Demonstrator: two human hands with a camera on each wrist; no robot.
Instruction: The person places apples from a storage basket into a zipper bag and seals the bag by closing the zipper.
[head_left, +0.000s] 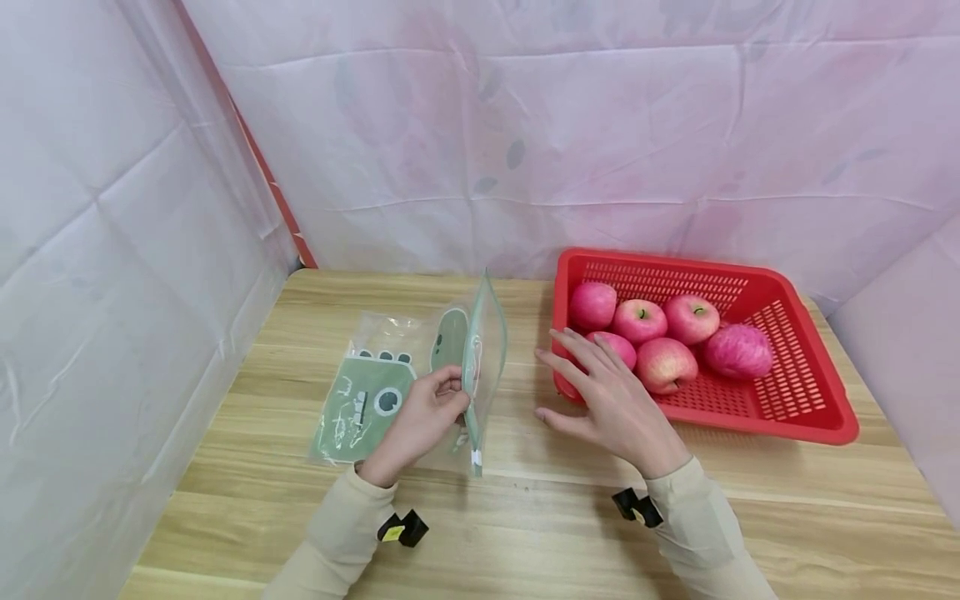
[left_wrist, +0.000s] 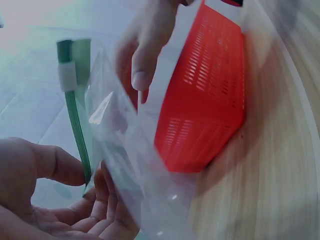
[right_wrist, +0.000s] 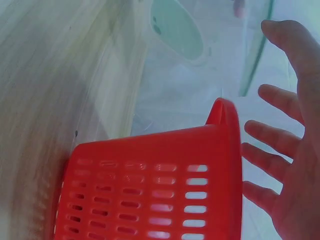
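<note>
A clear zip bag [head_left: 487, 367] with a green seal strip stands upright, its mouth parted. Its strip is pinched between the thumb and fingers of my left hand [head_left: 427, 417]. In the left wrist view a white slider [left_wrist: 67, 76] sits at one end of the strip. My right hand [head_left: 615, 396] is over the near-left rim of a red basket [head_left: 813, 375], fingers spread, holding nothing. Several pink-red apples [head_left: 666, 365] lie in the basket, one partly hidden behind the right hand. A darker, streaked pink fruit [head_left: 738, 350] lies at their right.
Another clear bag with a green printed pattern [head_left: 360, 417] lies flat on the wooden table [head_left: 525, 533], left of the upright one. Pale cloth [head_left: 600, 150] hangs behind the table and along both sides.
</note>
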